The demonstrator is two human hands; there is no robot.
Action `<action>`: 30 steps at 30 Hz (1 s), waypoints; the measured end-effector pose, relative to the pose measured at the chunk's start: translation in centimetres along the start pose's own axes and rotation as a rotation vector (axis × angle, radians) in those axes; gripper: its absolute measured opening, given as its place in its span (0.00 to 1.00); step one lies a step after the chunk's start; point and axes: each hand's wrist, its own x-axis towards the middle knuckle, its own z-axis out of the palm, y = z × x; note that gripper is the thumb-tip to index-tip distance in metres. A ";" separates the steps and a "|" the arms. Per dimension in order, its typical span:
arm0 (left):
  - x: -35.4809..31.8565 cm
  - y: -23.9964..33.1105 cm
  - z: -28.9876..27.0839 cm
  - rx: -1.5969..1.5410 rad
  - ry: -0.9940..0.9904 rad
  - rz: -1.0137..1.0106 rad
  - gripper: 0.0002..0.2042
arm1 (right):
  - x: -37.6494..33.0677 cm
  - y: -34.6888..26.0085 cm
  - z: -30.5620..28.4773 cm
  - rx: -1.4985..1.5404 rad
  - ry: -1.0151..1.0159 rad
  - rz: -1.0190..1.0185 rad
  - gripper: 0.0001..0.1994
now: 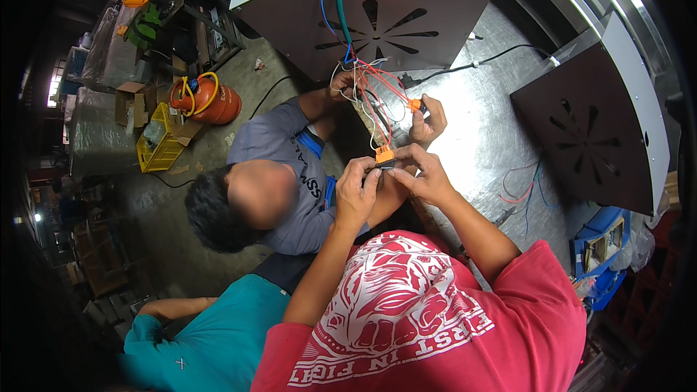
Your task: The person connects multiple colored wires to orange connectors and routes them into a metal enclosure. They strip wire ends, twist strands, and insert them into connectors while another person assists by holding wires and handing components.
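**Both hands on orange connector over steel table**

Basically, everything is placed relative to the orange connector (pixel 385 154).

- Far left of it, on the floor: yellow crate (pixel 160 147) and orange gas cylinder (pixel 207 101) with a yellow hose looped on top.
- Left and below it: a co-worker in a grey shirt (pixel 287 167), bent over. Lower still, a second person in a teal shirt (pixel 218 341).
- Just left of it: left hand (pixel 356 192), fingers closed, tips pinching the connector's left side.
- Connector sits over the near edge of the steel table (pixel 494 131), held between both of the wearer's hands. Red and white wires (pixel 374 98) run up from it to the grey fan housing (pixel 377 14).
- Just right of it: right hand (pixel 428 174), fingers closed on the connector's right side.
- Above right: co-worker's hand (pixel 427 120) holding a second small orange plug (pixel 414 104) on the same wire bundle.
- Right, flat on the table: loose red and blue wires (pixel 526 189).
- Far right: second dark fan panel (pixel 592 123), standing on edge.
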 end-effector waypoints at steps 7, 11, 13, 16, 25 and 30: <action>0.0 0.2 -0.1 -0.051 0.012 0.007 0.14 | 0.0 0.3 0.2 -0.176 0.035 -0.190 0.12; 0.1 0.1 -0.2 -0.052 0.019 0.017 0.16 | -0.2 0.1 0.2 -0.171 0.009 -0.131 0.11; 0.1 0.0 -0.2 -0.069 0.013 -0.009 0.16 | -0.2 0.0 0.1 -0.177 0.005 -0.129 0.10; 0.0 -0.1 -0.1 -0.096 -0.001 -0.060 0.16 | -0.1 -0.2 0.1 -0.149 0.023 -0.103 0.11; 0.3 0.3 -0.4 -0.076 0.007 -0.027 0.15 | 0.2 -0.1 0.2 -0.102 0.005 -0.095 0.12; 0.6 0.3 -0.5 -0.038 0.010 0.032 0.14 | 0.2 0.0 0.2 -0.090 0.001 -0.078 0.12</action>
